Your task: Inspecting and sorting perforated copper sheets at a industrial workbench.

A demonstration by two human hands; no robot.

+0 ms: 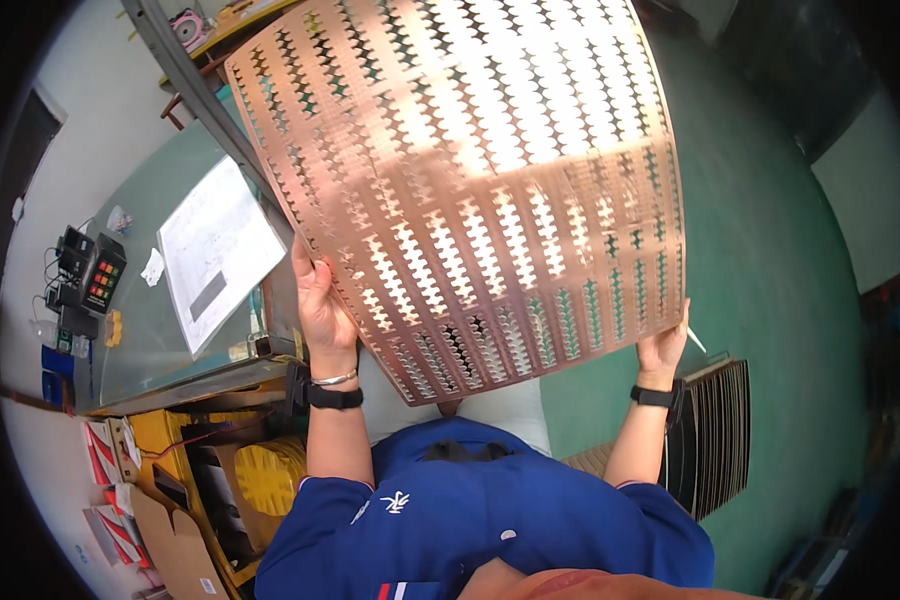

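A large copper-coloured metal sheet (515,175) with rows of zigzag cut-outs is held up in front of me, slightly bowed and glinting. My left hand (324,312) grips its left edge, with the thumb showing at the side and the other fingers partly hidden. On the opposite edge, near the lower right corner, my right hand (664,347) is closed on the sheet, its fingers mostly behind it. A thin white pen-like stick (697,341) pokes out beside that hand. Both wrists wear black bands.
To the left stands a glass-topped table (135,345) with a paper sheet (220,255) and a small black device (103,272). A grey metal bar (205,95) rises behind its edge. Below are yellow shelving (160,435) and cardboard (175,530). A rack of upright panels (720,435) stands right.
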